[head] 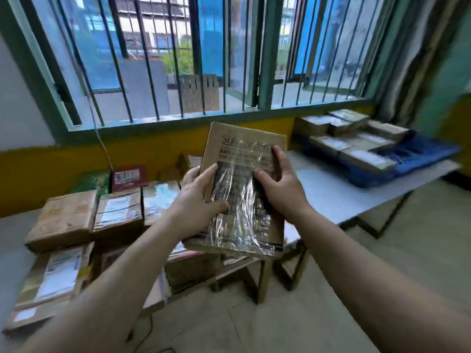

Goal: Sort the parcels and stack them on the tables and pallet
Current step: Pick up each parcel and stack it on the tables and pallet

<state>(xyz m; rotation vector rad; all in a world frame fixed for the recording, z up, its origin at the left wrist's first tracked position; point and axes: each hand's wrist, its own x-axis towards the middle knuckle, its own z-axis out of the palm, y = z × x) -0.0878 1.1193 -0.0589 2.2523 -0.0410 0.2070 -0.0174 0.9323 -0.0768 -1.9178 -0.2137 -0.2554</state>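
Here, a parcel is held below the window, gripped at its edges by the left hand and right hand; other parcels are stacked on the pallet below its right end.

Two hands were in view, one left hand and one right hand, and one cardboard parcel was held between them. There were two tables, a left table and a right table. One blue pallet lay on the right table, and it carried about seven pallet parcels; blur kept that count loose. At least five brown parcels and one red box were at the left table.
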